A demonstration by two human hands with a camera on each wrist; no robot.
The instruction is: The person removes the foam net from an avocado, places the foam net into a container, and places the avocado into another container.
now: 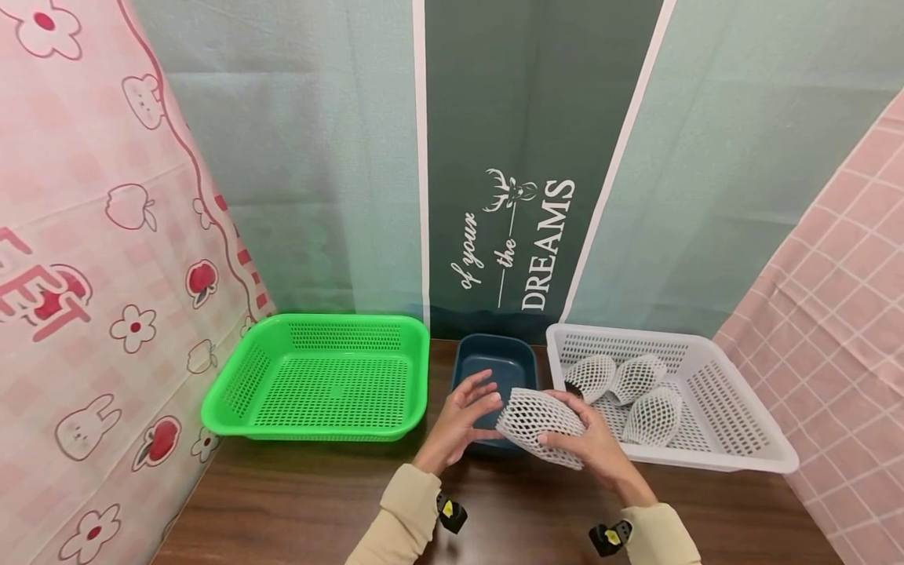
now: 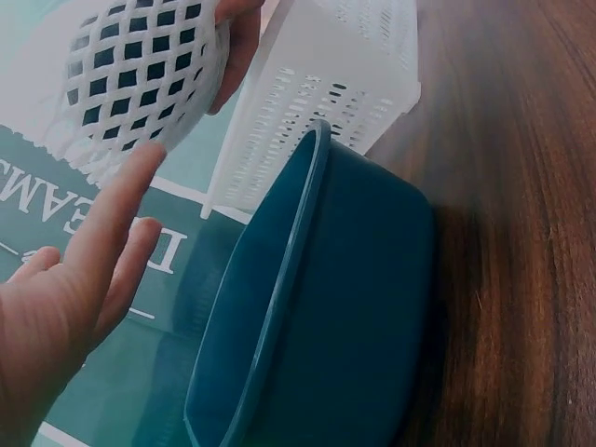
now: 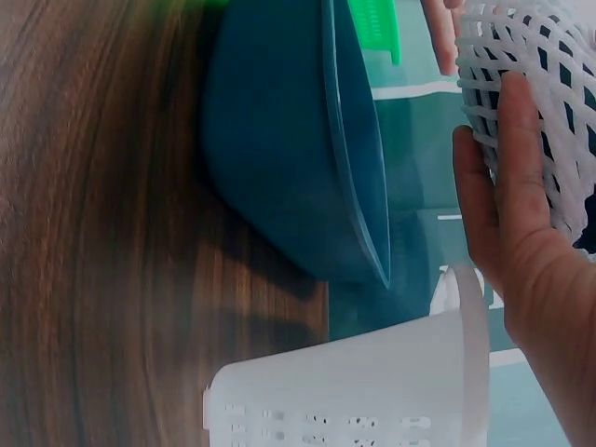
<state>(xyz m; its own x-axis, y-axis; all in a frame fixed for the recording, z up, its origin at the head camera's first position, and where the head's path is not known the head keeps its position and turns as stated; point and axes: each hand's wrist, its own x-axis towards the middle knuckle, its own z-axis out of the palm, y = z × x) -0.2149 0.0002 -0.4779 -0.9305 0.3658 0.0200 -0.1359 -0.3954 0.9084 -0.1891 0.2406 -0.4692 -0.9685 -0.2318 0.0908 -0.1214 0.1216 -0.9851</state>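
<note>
My right hand [image 1: 596,443] grips a white foam fruit net [image 1: 540,424] above the front of the dark blue bin [image 1: 497,345]. Through the mesh of this foam net [image 2: 140,79] the left wrist view shows something dark; what it is cannot be made out. My left hand [image 1: 459,420] is beside the net's left end, fingers spread and holding nothing. One of its fingertips [image 2: 149,158] looks close to the mesh, and whether it touches is unclear. Several more foam-netted pieces [image 1: 653,416] lie in the white basket [image 1: 749,408] on the right.
A green perforated basket [image 1: 318,431] stands on the left of the brown wooden table [image 1: 297,502]. The blue bin sits between the two baskets. Behind them hangs a green curtain [image 1: 339,157], with pink cloths [image 1: 92,235] at the sides.
</note>
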